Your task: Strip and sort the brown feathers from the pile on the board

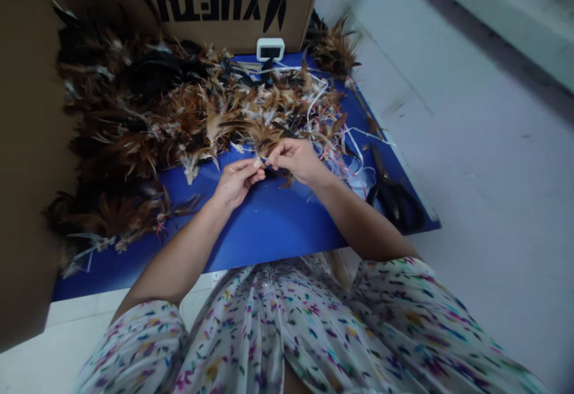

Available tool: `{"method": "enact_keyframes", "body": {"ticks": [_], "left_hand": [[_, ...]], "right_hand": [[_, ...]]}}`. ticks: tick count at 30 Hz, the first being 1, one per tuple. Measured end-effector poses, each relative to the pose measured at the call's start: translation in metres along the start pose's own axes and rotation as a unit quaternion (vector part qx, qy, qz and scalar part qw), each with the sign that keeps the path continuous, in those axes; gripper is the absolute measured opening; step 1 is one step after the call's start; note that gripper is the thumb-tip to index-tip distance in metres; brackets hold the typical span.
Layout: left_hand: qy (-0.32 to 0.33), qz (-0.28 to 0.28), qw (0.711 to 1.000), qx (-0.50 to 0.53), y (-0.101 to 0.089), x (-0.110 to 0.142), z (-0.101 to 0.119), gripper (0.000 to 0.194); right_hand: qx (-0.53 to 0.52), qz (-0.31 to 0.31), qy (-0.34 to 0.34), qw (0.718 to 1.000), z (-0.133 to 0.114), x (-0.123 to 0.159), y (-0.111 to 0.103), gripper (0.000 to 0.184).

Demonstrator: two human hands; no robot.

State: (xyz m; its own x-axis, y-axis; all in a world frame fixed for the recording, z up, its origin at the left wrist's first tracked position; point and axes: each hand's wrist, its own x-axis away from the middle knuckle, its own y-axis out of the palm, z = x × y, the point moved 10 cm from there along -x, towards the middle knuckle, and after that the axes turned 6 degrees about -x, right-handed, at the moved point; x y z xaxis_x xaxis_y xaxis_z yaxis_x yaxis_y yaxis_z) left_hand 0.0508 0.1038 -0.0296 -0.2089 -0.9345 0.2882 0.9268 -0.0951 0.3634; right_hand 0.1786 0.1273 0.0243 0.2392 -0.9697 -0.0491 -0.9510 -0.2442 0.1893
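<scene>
Just above the blue tabletop (269, 226), my two hands meet fingertip to fingertip. My left hand (237, 183) is closed, pinching the pale base of a small bunch of brown feathers (262, 134) between thumb and fingers. My right hand (298, 159) is closed too, its thumb and index finger pressed together beside that base; whatever lies between them is too small to make out. Beyond the hands spreads a large pile of brown and black feathers (179, 104). White and pink strings (318, 107) lie tangled to the right of the pile.
Black-handled scissors (398, 202) lie near the table's right edge. At the back, a small white digital device (270, 50) stands before a cardboard box (215, 35). Another cardboard panel (27, 173) borders the left side. More feathers (116, 211) lie at the front left.
</scene>
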Motion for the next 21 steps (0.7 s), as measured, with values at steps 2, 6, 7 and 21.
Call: {"method": "enact_keyframes", "body": {"ticks": [2,6,7,21], "left_hand": [[-0.003,0.003,1.0,0.002,0.0,0.0,0.0,0.017],[0.002,0.002,1.0,-0.01,0.001,0.0,0.0,0.018],[0.003,0.001,1.0,-0.013,0.001,0.0,-0.001,0.018],[-0.008,-0.008,0.999,-0.032,0.008,0.005,-0.004,0.034]], "right_hand": [[-0.009,0.011,-0.002,1.0,-0.001,0.001,0.001,0.017],[0.008,0.039,-0.004,0.999,-0.005,0.006,0.001,0.017],[0.024,0.045,-0.006,0.999,-0.006,0.007,0.002,0.017],[0.115,0.111,-0.024,0.987,-0.001,0.006,-0.005,0.01]]}}
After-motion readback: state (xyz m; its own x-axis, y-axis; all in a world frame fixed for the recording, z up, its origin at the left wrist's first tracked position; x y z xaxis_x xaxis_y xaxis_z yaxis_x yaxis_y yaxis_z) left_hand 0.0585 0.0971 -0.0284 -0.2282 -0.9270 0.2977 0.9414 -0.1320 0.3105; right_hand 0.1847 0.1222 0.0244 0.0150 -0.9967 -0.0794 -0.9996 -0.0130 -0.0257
